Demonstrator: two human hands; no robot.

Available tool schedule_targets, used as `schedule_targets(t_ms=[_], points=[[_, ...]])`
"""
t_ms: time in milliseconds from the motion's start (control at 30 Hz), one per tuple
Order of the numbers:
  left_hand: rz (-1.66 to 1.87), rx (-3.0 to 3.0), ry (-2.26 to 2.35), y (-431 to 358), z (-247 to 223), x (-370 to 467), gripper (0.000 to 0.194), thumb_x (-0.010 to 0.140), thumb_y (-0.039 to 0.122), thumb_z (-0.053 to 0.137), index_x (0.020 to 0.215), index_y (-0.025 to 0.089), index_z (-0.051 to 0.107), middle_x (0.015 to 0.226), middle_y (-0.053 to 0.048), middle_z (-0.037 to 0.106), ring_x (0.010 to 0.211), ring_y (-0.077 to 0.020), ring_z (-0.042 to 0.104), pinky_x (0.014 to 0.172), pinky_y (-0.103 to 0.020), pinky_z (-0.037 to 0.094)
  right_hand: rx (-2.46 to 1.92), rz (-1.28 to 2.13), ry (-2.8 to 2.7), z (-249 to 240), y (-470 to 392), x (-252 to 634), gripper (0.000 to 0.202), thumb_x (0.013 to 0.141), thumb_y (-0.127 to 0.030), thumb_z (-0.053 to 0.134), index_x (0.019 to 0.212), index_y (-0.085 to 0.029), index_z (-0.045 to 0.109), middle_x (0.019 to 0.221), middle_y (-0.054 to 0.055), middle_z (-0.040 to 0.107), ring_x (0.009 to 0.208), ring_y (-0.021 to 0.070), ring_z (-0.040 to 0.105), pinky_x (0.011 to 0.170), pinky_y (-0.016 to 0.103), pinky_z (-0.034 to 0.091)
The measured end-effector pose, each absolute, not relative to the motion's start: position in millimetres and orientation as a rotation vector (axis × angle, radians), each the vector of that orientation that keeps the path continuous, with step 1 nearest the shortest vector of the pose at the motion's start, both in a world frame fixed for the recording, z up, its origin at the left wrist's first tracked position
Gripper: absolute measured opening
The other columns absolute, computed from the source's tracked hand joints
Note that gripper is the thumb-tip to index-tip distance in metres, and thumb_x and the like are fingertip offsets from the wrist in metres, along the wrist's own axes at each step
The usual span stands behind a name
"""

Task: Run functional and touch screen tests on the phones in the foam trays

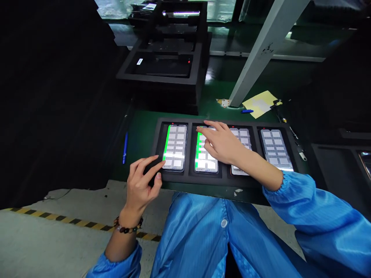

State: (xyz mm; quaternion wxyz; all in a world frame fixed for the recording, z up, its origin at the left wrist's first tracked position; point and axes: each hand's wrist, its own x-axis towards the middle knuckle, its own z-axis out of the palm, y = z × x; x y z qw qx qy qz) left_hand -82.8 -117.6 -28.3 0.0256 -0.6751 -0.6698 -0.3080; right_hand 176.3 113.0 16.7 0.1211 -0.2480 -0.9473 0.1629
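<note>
Several smartphones lie face up in the compartments of a black foam tray (203, 178), their screens lit with grids of white blocks. My left hand (143, 179) is at the tray's left edge, fingers apart, with a fingertip at the lower left of the leftmost smartphone (177, 146). Over the second smartphone (207, 164) reaches my right hand (222, 143), fingers spread, its fingertips near the top of that screen. Green strips run down the left side of both these screens. My right hand and forearm partly cover the third smartphone (242, 135). The rightmost smartphone (275, 148) shows grey-white blocks without green.
Behind the tray stands a stack of black foam trays (162, 83) with a dark device in the top one. A grey post (255, 54) rises from the green table beside yellow paper (261, 101) and a blue pen (247, 111). Another blue pen (125, 148) lies left; a cable (294, 135) right.
</note>
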Motion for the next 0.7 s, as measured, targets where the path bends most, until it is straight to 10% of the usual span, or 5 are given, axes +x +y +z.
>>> schedule_targets(t_ms=[700], points=[[-0.718,-2.193,-2.277,-86.8,-8.0,-95.0,0.046,0.107,0.036,0.054,0.15,0.031,0.068,0.164,-0.011,0.054,0.147,-0.0373,0.049,0.123,-0.063,0.045,-0.177,0.499,-2.861,4.6,25.5,226.5,0.055,0.101,-0.019,0.05,0.154,-0.01,0.058,0.155,0.012,0.068,0.151,0.0366,0.055,0.126,0.06,0.045]])
